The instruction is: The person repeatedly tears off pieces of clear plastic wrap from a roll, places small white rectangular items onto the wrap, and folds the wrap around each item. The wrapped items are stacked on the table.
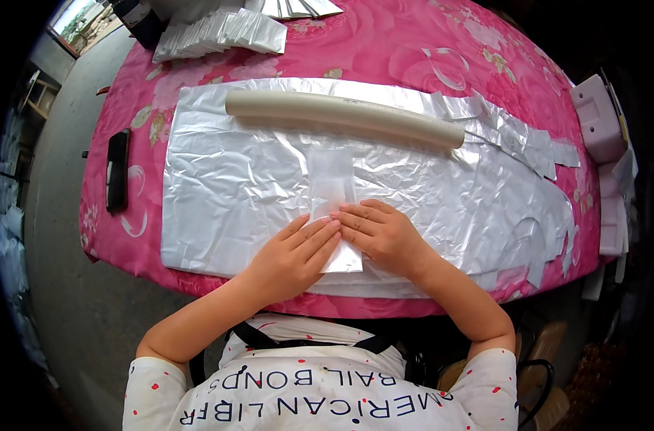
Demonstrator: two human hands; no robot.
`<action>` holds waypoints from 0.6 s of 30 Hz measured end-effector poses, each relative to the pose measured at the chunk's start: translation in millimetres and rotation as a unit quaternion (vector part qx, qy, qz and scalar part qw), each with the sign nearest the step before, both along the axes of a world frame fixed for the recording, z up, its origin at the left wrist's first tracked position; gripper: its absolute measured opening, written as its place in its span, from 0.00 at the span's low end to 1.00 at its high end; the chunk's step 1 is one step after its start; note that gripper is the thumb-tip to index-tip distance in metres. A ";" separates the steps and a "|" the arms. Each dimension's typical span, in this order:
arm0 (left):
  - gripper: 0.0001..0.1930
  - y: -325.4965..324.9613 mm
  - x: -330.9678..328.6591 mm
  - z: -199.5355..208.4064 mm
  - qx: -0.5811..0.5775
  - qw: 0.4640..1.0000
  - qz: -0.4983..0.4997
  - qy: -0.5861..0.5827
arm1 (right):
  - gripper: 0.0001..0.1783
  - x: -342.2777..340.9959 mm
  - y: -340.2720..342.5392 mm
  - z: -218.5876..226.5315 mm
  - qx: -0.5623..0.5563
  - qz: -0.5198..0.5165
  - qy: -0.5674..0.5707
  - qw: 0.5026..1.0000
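My left hand (296, 253) and my right hand (381, 233) lie flat side by side, fingertips nearly meeting, on a narrow strip of whitish translucent plastic (332, 176). The strip runs away from me, and its near end shows below my hands. Part of it is hidden under my fingers. Beneath it spreads a stack of wide, wrinkled clear plastic sheets (219, 208), cut unevenly at the right. Across the far side of the sheets lies a long beige tube (341, 115). A thin metal strip or blade (506, 152) reaches right from the tube's end.
A pink flowered cloth (384, 43) covers the table. At the left lies a black phone-like object (118, 170). Folded plastic packets (219, 36) are piled at the far left beside a dark container (136, 20). Pale pink boxes (600, 118) stand along the right edge.
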State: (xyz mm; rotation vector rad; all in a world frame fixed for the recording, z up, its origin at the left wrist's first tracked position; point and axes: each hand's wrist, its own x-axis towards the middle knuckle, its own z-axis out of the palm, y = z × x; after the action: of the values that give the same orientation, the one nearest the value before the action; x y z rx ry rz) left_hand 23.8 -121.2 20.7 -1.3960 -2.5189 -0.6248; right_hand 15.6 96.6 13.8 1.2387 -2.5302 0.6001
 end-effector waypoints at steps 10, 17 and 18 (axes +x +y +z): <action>0.21 -8.4 -5.6 -5.1 0.037 0.998 0.036 -0.022 | 0.12 8.1 1.7 5.3 -0.040 -0.049 -0.046 0.997; 0.20 -2.6 -21.3 4.8 0.011 0.963 0.181 -0.200 | 0.09 -17.0 -0.1 15.4 -0.131 -0.184 -0.352 0.908; 0.22 -0.1 -25.7 5.3 0.051 0.948 0.201 -0.243 | 0.11 -25.3 -1.7 23.2 -0.135 -0.212 -0.424 0.870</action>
State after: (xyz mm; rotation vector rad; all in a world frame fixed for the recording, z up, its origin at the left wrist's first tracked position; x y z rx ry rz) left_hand -1.9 -121.2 26.0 -0.7128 -2.9611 -1.0981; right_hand -9.8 95.0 37.0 0.2831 -3.0598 1.5736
